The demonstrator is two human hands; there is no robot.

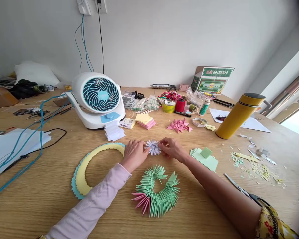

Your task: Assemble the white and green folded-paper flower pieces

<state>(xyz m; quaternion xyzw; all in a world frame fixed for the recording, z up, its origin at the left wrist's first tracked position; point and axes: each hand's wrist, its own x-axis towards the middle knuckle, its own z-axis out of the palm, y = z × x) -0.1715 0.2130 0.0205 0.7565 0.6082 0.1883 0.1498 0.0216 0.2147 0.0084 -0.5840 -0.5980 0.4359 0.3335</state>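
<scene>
A small pale-lavender folded-paper rosette (153,147) lies on the table between my two hands. My left hand (136,153) closes thumb and fingers on its left edge. On the opposite edge, my right hand (173,148) pinches it with curled fingers. Closer to me sits a curved chain of green and pink folded-paper pieces (163,202), with a gap at its upper right. A yellow ring with a blue scalloped edge (82,177) lies at the left, partly hidden by my left arm. Green paper sheets (205,160) rest beside my right forearm.
A white fan (99,96) stands behind my left hand. Pink folded pieces (179,125), a tape roll (199,122) and white paper slips (114,132) lie beyond the rosette. At right are a yellow bottle (236,116), scissors (246,192) and paper scraps (261,171). Blue cables (41,132) cross the left side.
</scene>
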